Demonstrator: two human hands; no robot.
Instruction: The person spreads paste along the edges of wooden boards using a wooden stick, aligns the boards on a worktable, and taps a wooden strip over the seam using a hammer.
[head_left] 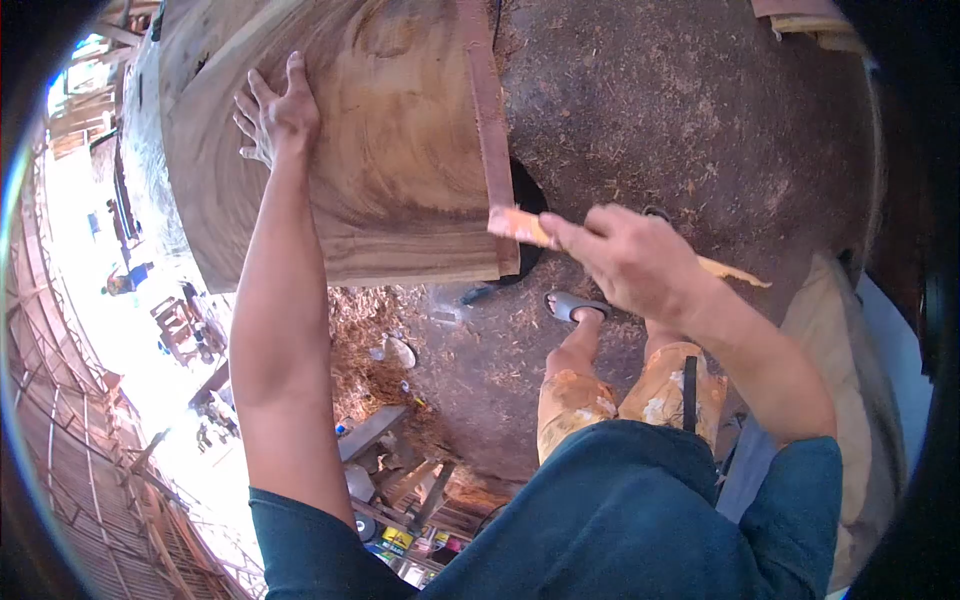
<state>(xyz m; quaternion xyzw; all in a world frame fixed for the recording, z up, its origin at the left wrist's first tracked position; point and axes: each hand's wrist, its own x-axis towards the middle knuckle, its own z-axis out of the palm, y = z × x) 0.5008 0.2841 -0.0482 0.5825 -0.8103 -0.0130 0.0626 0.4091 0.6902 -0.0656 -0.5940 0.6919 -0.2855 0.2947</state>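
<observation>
Wooden slab [400, 130] lay under the left hand [282, 112], its grip spread flat; it looked heavy and stiff, best held by opposite edges. The right hand [635, 262] closed around a stick [524, 227], likely light and rigid, suited to a mid-length hold, one end at the slab's edge strip [487, 120].

Strip [488, 130] along slab [400, 120] edge; shavings [348, 315] on floor [470, 365].

Shirt [640, 520] dk teal; shorts [580, 408] orange w/ white patches.

Left hand [284, 115] on wooden slab [400, 130], right gripping stick [528, 227]
</observation>
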